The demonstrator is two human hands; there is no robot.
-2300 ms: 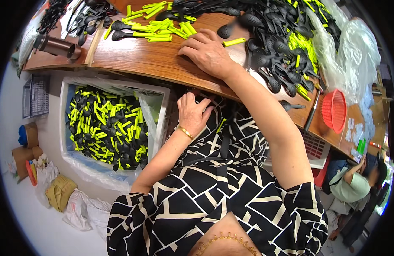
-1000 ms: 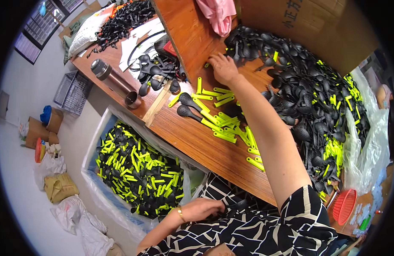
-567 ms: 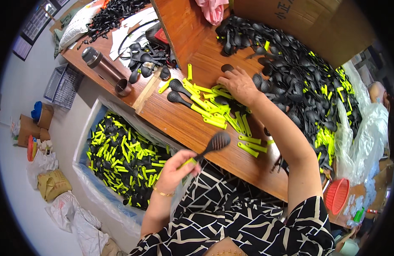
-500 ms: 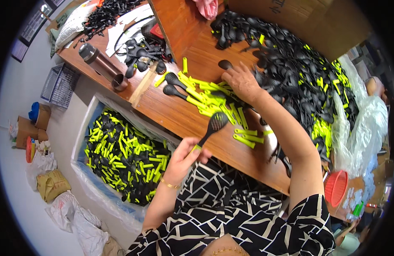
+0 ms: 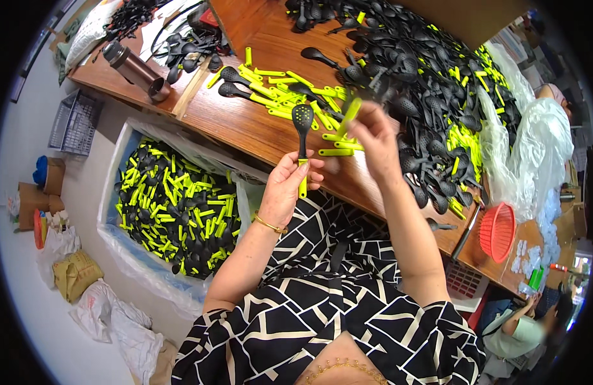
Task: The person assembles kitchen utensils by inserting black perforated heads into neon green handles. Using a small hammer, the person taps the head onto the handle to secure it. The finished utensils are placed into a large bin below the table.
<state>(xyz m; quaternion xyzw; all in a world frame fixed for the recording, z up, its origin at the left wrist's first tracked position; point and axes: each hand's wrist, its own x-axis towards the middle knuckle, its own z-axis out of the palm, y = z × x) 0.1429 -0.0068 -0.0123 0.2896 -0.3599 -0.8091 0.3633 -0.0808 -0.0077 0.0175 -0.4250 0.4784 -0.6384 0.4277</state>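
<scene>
My left hand [image 5: 285, 187] is closed around the lime-green handle of a black perforated spoon [image 5: 302, 122]. The spoon points away from me, its holed head over the near part of the table. To its right, my right hand [image 5: 377, 138] pinches a loose lime-green handle [image 5: 350, 115], slightly smeared by motion. Just beyond my hands, a loose pile of lime-green handles [image 5: 280, 99] lies on the brown table [image 5: 203, 136]. Two black spoons [image 5: 233, 91] with green handles rest at the pile's left. Another black spoon [image 5: 319, 56] lies farther back.
A large heap of black utensil heads [image 5: 431, 96] covers the right of the table, beside clear plastic sheeting [image 5: 534, 138] and a red basket [image 5: 497, 232]. On the left stand a lined bin [image 5: 110, 192] of green-handled utensils and a brown thermos [image 5: 133, 69]. A co-worker [image 5: 516, 330] is at lower right.
My right hand has drawn back from the black heap toward my left hand and now holds a green handle. The spoon in my left hand has swung more upright. The view has shifted.
</scene>
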